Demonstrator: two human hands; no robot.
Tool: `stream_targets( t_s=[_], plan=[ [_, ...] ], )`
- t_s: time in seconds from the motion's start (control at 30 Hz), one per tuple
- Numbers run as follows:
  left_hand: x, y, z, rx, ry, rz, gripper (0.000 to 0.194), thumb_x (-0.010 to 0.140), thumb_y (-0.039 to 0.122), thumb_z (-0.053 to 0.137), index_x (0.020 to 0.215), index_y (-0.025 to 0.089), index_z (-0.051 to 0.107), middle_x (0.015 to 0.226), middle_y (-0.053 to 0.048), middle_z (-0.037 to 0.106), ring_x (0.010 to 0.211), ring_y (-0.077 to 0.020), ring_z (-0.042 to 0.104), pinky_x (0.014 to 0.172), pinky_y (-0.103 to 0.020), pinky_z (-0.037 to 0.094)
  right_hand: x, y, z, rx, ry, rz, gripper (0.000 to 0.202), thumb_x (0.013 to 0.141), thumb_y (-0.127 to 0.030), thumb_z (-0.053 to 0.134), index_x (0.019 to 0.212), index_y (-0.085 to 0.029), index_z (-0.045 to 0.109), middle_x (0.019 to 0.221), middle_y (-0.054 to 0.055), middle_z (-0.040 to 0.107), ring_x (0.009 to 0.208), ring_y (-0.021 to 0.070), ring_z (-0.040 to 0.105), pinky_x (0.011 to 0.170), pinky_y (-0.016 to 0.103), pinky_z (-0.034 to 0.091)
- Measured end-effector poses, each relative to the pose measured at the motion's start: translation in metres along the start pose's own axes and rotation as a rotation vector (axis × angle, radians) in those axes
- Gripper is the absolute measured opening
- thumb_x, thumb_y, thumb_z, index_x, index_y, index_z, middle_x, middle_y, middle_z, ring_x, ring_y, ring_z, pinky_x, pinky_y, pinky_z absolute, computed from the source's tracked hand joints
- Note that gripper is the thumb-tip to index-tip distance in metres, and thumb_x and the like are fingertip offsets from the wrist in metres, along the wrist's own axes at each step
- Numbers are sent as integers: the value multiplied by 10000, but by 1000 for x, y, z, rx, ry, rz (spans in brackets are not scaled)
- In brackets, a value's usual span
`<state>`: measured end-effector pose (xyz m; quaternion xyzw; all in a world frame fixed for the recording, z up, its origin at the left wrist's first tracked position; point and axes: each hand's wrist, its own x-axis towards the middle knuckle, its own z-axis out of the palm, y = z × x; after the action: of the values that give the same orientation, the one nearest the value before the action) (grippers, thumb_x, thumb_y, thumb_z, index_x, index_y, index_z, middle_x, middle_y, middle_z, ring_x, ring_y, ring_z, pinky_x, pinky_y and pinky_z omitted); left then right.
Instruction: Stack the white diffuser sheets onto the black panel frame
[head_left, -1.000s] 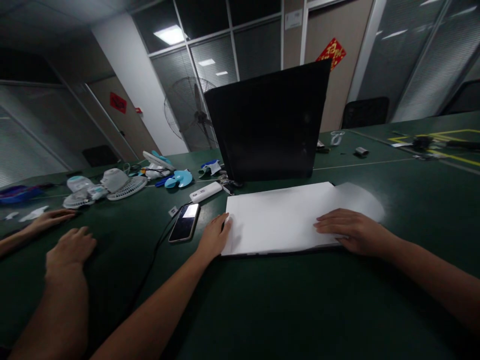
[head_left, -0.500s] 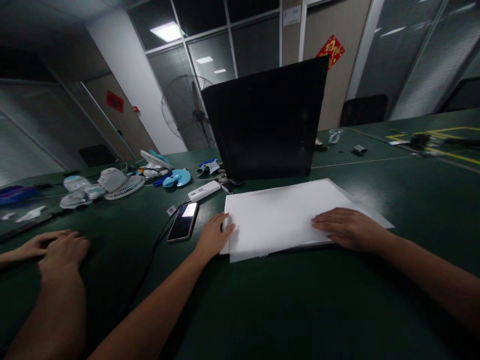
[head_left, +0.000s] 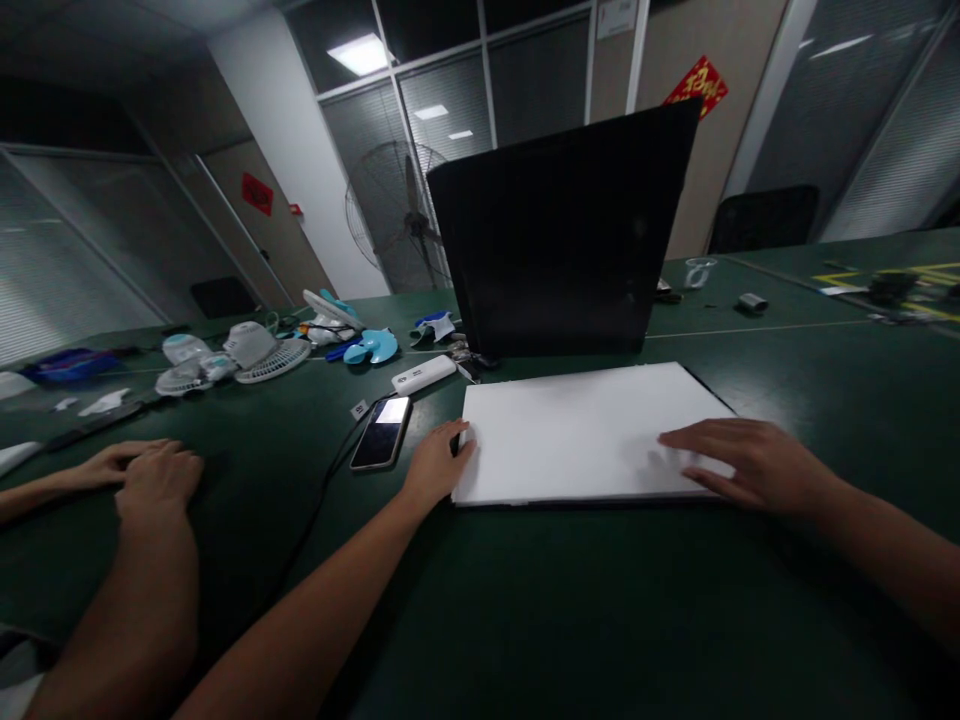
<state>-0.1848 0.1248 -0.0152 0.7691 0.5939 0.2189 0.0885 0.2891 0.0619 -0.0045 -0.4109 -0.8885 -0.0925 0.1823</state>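
White paper sheets (head_left: 577, 430) lie in a neat pile on the green table, with a dark edge showing beneath along the front and right. My left hand (head_left: 439, 465) rests at the left edge of the pile, thumb and forefinger apart, their tips touching the paper. Over the right part of the sheets is my right hand (head_left: 750, 465), fingers stretched out and slightly blurred, casting a shadow on the paper; nothing shows in its grasp. Directly behind the sheets stands a tall black panel (head_left: 562, 240), tilted back.
Left of my left hand lie a phone (head_left: 382, 435) and a white power bank (head_left: 424, 375) with a cable. Small fans (head_left: 274, 360) sit farther left. Another person's hands (head_left: 161, 475) rest at the left. A clear cup (head_left: 699, 273) stands back right.
The top sheet, crooked before with its corners sticking out at the front and right, now lies square on the pile. My right hand has moved right and its fingers have spread.
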Motion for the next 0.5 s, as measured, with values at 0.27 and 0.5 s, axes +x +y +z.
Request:
stream_targets(
  t_s=[0.27, 0.5],
  plan=[
    [-2, 2, 1, -7, -57, -2, 609, 1015, 558, 496, 1441, 138, 611, 1577, -163, 526, 1494, -298, 463, 1259, -455, 315, -17, 42, -10, -187, -200, 959, 832, 989, -745, 201, 1439, -211, 654, 1136, 205, 756, 967, 398, 726, 810, 550, 564],
    [-10, 9, 2, 96, -201, 36, 800, 1004, 694, 407, 1586, 146, 413, 1699, -193, 293, 1603, -319, 225, 1296, -537, 150, -15, 52, 6, 220, -71, 956, 750, 938, -747, 412, 1416, -223, 659, 1356, 161, 689, 1126, 350, 691, 987, 493, 533]
  ],
)
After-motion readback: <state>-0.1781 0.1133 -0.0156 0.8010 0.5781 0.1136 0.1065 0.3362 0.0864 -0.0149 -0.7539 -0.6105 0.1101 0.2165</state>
